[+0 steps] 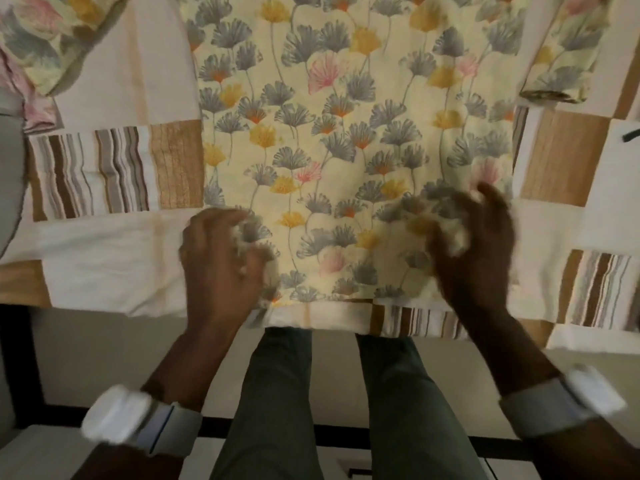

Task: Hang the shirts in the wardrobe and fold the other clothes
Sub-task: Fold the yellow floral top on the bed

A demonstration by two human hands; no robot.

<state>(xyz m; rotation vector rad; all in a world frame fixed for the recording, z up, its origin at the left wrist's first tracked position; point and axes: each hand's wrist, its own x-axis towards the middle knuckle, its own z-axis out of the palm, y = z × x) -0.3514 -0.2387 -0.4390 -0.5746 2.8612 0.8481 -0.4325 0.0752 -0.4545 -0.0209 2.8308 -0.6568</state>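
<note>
A pale yellow garment printed with grey, yellow and pink flowers lies spread flat on the patchwork bedcover, its hem at the near edge. One of its sleeves lies out to the right. My left hand grips a bunch of the fabric at the lower left corner. Near the lower right corner my right hand holds a gathered bunch of the same fabric, fingers curled round it. Both hands are motion-blurred.
Another floral cloth, pink and grey, lies crumpled at the top left of the bedcover. A small dark object sits at the right edge. My legs stand against the near edge of the bed, with pale floor below.
</note>
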